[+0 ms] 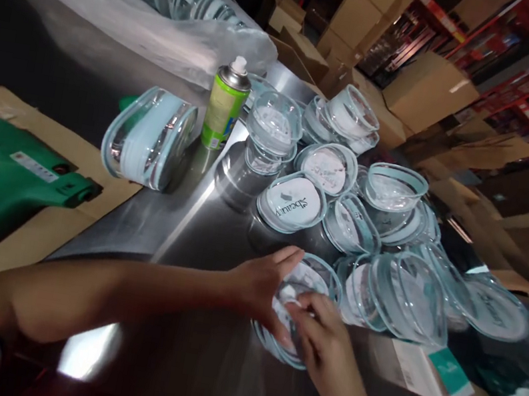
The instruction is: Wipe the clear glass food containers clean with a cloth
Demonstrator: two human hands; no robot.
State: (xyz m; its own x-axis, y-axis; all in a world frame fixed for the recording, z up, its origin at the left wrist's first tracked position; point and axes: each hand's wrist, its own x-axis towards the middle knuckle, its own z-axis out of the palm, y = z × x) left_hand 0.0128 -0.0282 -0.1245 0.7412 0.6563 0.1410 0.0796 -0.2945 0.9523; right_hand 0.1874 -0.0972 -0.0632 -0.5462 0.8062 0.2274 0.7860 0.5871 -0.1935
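A round clear plastic case [329,278] with pale blue trim lies near the front of the table. My left hand [257,285] grips its left side, thumb and fingers spread around the rim. My right hand [327,337] is closed over the case, its fingers pinching a small white wad [288,293] against the case's face. What this wad is made of cannot be made out. Just behind, another clear case [293,203] shows dark lettering on its white face.
More clear cases [395,189] are stacked behind and to the right. A green spray can [225,107] stands beside an upright case [150,137]. At left a green glue gun [21,167] rests on cardboard [106,202]. A plastic bag [179,42] of cases lies behind.
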